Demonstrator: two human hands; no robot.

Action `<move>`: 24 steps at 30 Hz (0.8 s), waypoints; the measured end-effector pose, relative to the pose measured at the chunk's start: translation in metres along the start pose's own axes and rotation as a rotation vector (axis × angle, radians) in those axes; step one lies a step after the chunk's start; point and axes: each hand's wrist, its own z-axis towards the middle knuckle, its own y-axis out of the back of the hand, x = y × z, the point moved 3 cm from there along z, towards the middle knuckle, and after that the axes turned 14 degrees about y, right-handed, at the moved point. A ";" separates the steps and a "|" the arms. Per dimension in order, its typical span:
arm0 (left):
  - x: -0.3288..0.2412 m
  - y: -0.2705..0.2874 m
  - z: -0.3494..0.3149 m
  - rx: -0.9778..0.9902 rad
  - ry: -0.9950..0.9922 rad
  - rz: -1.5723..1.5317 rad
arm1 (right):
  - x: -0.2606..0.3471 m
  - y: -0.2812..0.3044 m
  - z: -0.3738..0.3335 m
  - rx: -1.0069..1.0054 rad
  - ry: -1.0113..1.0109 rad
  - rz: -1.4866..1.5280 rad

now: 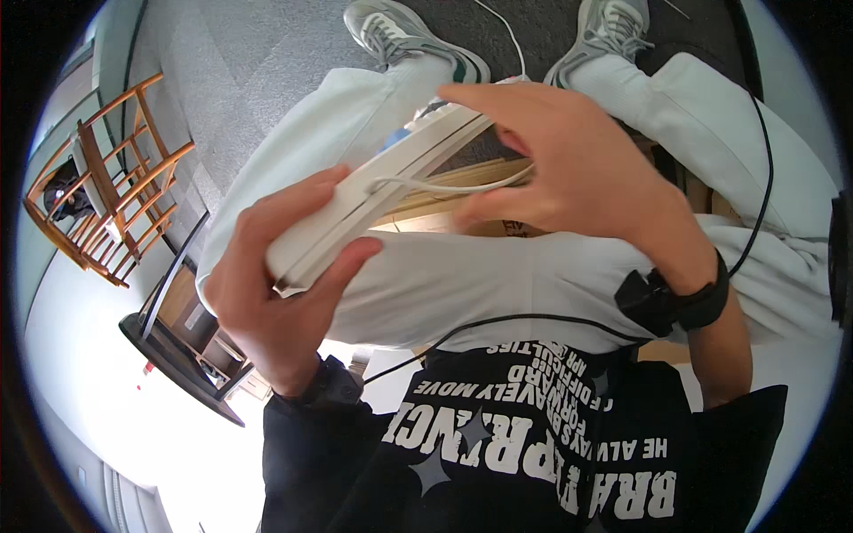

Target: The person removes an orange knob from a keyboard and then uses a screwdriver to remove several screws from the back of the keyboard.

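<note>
My left hand [275, 258] is closed around the near left end of a white keyboard [355, 200], thumb on one side and fingers on the other. The keyboard is tilted up on edge, so its rear edge faces me. A few blue and grey keys peek out along its far side. From the middle of that edge comes a white cable [444, 187], which disappears behind my right hand [582, 164]. That hand is slightly blurred, its thumb and index finger spread wide apart. The index fingertip lies at the keyboard's far right end; whether it presses there is unclear.
Below the keyboard, between my legs, a wooden surface [480, 173] partly shows. More white cable [511, 31] runs across the floor between my shoes. Black cords trail from my wristbands [680, 302]. A wooden chair [111, 182] and a dark-edged desk [182, 338] stand at the left.
</note>
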 end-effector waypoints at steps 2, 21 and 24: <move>0.004 0.016 -0.007 -0.048 0.063 -0.035 | -0.003 0.013 0.001 0.061 -0.094 0.136; 0.106 0.112 -0.076 -0.408 0.277 -0.345 | -0.093 0.016 -0.033 -0.150 -0.696 0.102; 0.136 0.125 -0.092 -0.449 0.370 -0.521 | -0.088 0.018 -0.025 -0.112 -0.629 0.247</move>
